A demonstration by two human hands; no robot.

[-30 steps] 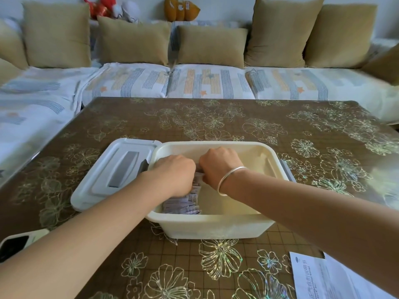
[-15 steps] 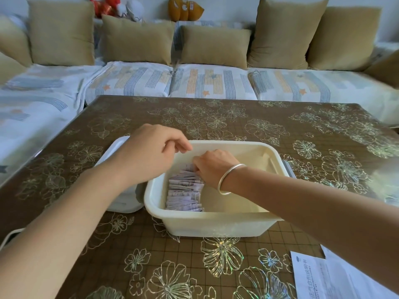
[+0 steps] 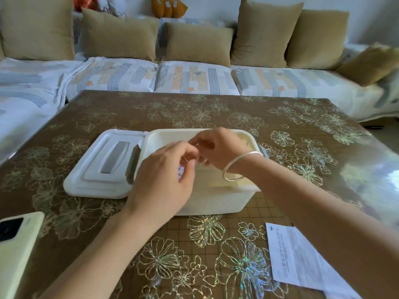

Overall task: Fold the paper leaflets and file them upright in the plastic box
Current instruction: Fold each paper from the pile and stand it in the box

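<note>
Silver bangle point(image 3: 246, 156) rings the wrist of the right hand point(image 3: 218, 147), which hangs over the middle of the box point(image 3: 216, 203) with its fingers curled down; the left hand point(image 3: 166, 175) meets it from the near left, thumb and forefinger drawn together at the right hand's fingertips; motion blur hides whether either hand pinches anything, so I cannot tell. Below the left hand's fingers a sliver of printed leaflets point(image 3: 181, 171) shows inside the box, towards its left side; how they stand is hidden. The box is pale plastic and open on the bench point(image 3: 216, 113); its white lid point(image 3: 103, 169) lies flat just beside it on the left, touching its wall. Near right, well apart from the box, a printed sheet point(image 3: 298, 255) lies unfolded on the bench; near left, a pale phone point(image 3: 17, 251) lies camera side up at the edge. Beyond the far edge runs a sofa point(image 3: 194, 78) with striped covers and tan cushions point(image 3: 198, 43).
</note>
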